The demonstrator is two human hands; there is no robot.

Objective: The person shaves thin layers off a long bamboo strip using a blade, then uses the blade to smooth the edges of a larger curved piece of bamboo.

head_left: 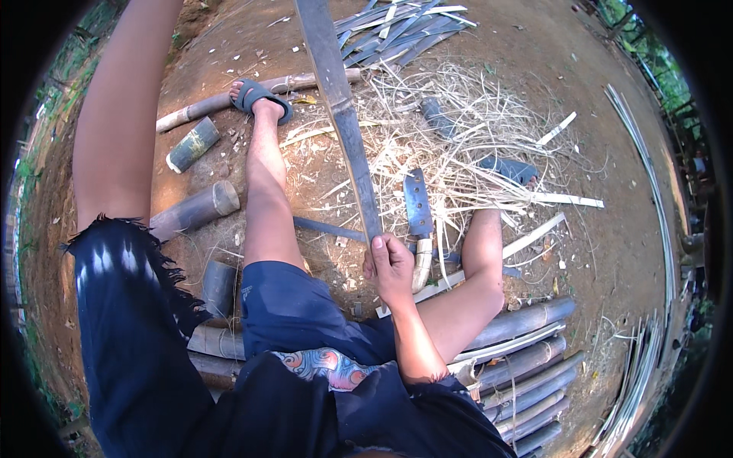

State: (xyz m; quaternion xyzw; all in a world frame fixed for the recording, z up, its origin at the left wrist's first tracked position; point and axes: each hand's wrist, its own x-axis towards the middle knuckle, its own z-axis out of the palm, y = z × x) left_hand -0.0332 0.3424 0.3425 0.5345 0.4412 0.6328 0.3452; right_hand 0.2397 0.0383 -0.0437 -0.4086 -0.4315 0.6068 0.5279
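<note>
A long, dark grey split bamboo strip rises from my lap and runs past the upper edge of the view. My right hand is closed round its lower end, the thumb lying along the strip. My left arm stretches up and out of the picture, so the left hand is hidden. Just right of the strip, a broad knife with holes in its blade lies on the ground between my legs, its pale handle close to my right hand.
Pale bamboo shavings are heaped around my right foot. Dark split strips lie piled beyond. Cut bamboo sections rest at the left, with a longer pole by my left foot. Bamboo poles lie beneath me; thin strips at the right.
</note>
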